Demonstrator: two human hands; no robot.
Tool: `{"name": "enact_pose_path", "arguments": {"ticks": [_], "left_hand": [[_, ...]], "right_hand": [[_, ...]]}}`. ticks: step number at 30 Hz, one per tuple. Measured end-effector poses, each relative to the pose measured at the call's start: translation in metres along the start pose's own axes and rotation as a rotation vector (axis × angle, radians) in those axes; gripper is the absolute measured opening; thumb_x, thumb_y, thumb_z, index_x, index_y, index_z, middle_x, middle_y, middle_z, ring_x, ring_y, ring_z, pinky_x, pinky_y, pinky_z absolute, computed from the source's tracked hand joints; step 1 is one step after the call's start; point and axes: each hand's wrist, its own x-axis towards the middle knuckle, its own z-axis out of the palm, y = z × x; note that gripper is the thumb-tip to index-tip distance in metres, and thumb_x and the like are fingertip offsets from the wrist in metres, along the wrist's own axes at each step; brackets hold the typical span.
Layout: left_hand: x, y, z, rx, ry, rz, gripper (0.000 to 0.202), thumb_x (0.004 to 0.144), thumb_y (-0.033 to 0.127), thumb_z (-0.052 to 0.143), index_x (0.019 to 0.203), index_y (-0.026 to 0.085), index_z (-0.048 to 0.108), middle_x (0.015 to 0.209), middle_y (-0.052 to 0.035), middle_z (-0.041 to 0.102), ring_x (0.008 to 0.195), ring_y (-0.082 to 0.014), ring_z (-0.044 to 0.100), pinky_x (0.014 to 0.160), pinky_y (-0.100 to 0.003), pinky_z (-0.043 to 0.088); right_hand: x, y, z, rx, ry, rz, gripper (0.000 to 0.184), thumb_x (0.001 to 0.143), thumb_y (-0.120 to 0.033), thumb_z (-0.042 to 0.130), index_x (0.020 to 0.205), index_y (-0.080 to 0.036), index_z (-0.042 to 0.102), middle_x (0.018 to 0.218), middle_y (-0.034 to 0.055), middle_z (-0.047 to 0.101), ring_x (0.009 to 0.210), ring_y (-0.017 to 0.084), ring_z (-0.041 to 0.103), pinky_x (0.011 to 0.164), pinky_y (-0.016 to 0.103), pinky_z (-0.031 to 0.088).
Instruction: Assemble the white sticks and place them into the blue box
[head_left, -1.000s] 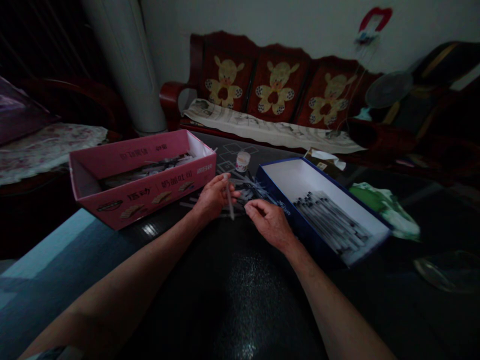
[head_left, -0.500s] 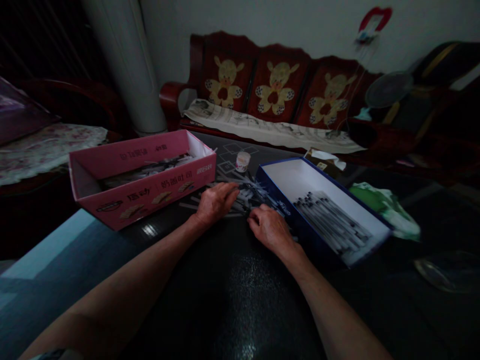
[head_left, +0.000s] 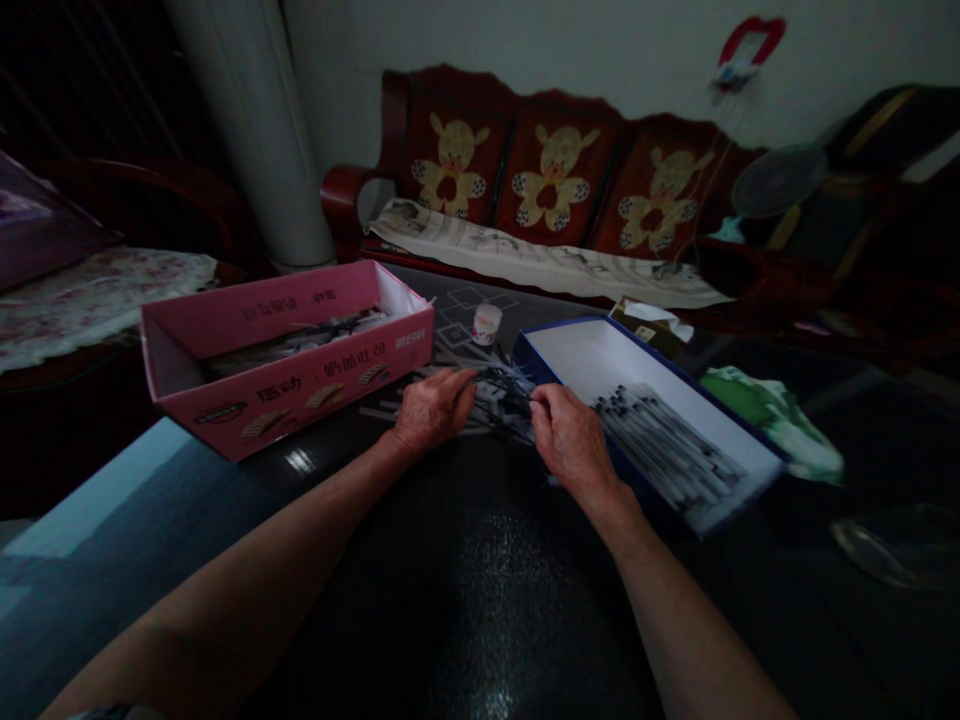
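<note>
Looking from far away, I see my left hand (head_left: pixel 435 410) with its fingers bent and close together at the left of the pile of sticks (head_left: pixel 499 408). My right hand (head_left: pixel 574 440) is pinched narrow at the pile's right side. It is too dark to tell if either hand holds a stick. The pile lies criss-cross on the dark table (head_left: pixel 465 560), between the pink box (head_left: pixel 307 392) and the blue box (head_left: pixel 585 352). The sticks look thin, light and quite stiff, so I think a soft pinch is enough. They may be smooth and slip, and a hard squeeze could bend one. I would take one by an end that pokes out, so the others don't drag along. More sticks lie side by side in the blue box. A cup (head_left: pixel 487 325) stands just behind the pile.
</note>
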Motion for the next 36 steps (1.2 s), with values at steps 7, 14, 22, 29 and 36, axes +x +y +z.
{"name": "enact_pose_path", "arguments": {"ticks": [7,14,22,29,36], "left_hand": [[0.000,0.002,-0.001,-0.035,-0.024,-0.008,0.027,0.090,0.027,0.049,0.107,0.016,0.067,0.089,-0.0106,0.068,0.084,-0.0201,0.065,0.076,-0.030,0.050],[0.000,0.002,-0.002,-0.055,-0.025,0.007,0.026,0.090,0.028,0.049,0.104,0.017,0.067,0.088,-0.0105,0.067,0.082,-0.0196,0.064,0.074,-0.029,0.050],[0.000,0.003,-0.003,0.015,-0.044,0.069,0.028,0.092,0.028,0.045,0.104,0.016,0.067,0.085,-0.0087,0.066,0.077,-0.0171,0.063,0.070,-0.026,0.049],[-0.001,0.011,-0.010,0.000,-0.202,0.250,0.033,0.089,0.031,0.046,0.111,0.019,0.067,0.081,-0.0073,0.063,0.073,-0.0171,0.059,0.069,-0.028,0.048],[-0.001,0.018,-0.008,0.035,-0.217,0.271,0.037,0.091,0.025,0.043,0.121,0.017,0.062,0.085,-0.0088,0.062,0.075,-0.0174,0.059,0.072,-0.029,0.050]], "right_hand": [[0.000,-0.001,-0.001,0.023,-0.022,-0.040,0.014,0.090,-0.019,0.044,0.091,-0.019,0.058,0.091,0.0085,0.065,0.083,0.021,0.060,0.075,0.031,0.042],[0.001,0.003,-0.004,0.025,-0.023,-0.059,0.014,0.089,-0.018,0.044,0.091,-0.019,0.058,0.088,0.0074,0.064,0.081,0.020,0.059,0.073,0.030,0.042],[0.002,0.004,-0.005,0.051,-0.043,-0.080,0.016,0.090,-0.017,0.044,0.092,-0.019,0.059,0.088,0.0072,0.063,0.082,0.020,0.059,0.075,0.031,0.043],[0.005,0.010,-0.013,0.008,0.039,-0.106,0.016,0.090,-0.020,0.049,0.095,-0.020,0.065,0.099,0.0093,0.062,0.095,0.023,0.058,0.087,0.036,0.046],[-0.001,-0.011,0.001,0.159,0.043,-0.134,0.026,0.091,-0.017,0.045,0.110,-0.021,0.062,0.110,0.0101,0.062,0.105,0.022,0.059,0.093,0.038,0.048]]}}
